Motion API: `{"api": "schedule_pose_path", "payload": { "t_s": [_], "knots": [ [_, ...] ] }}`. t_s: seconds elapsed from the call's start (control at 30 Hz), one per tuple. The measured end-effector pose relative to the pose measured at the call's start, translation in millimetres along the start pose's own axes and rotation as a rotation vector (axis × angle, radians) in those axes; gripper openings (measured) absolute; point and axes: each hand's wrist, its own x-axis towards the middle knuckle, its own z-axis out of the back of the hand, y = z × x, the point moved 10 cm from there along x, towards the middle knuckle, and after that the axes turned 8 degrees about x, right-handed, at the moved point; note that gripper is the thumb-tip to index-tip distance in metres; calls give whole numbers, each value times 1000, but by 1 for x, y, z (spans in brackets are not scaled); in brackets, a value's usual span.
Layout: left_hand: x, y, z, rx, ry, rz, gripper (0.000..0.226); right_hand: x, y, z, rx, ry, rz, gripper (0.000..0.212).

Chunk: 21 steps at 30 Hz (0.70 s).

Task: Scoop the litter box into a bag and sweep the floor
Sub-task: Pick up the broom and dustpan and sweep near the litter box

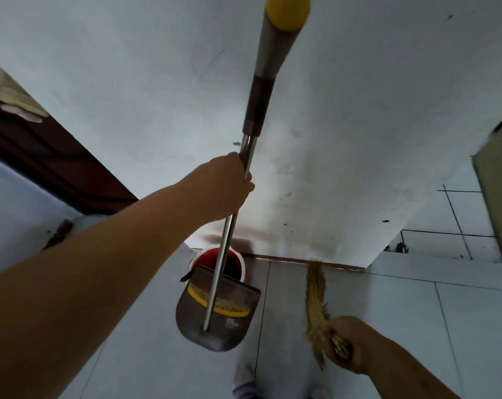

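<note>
My left hand (229, 188) grips the metal pole of a long-handled dustpan (221, 315), a brown scoop with a yellow comb strip and a yellow cap on top of the handle. The scoop hangs tilted over the rim of a red bucket (238, 262) that stands by the wall. My right hand (347, 342) holds a short straw broom (316, 295) by its bound end, bristles pointing toward the baseboard. The litter box and a bag are not in view.
A white scuffed wall (330, 125) fills the upper view, meeting the pale tiled floor (416, 326) at a brown baseboard. A dark wooden door frame (57, 156) runs at left, a beige cabinet edge (497, 197) at right. A slippered foot (244, 384) shows below.
</note>
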Motion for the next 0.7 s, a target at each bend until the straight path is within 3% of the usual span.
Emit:
{"api": "schedule_pose_path", "payload": {
  "t_s": [0.37, 0.53, 0.7],
  "knots": [
    [-20, -12, -48, -200, 3, 16, 16, 2, 3, 27, 304, -32, 11, 12],
    [-11, -24, -98, -209, 62, 42, 26, 16, 19, 32, 523, 13, 14, 9],
    [11, -21, -177, -272, 170, 131, 30, 45, 36, 52, 568, -76, 95, 14]
  ]
}}
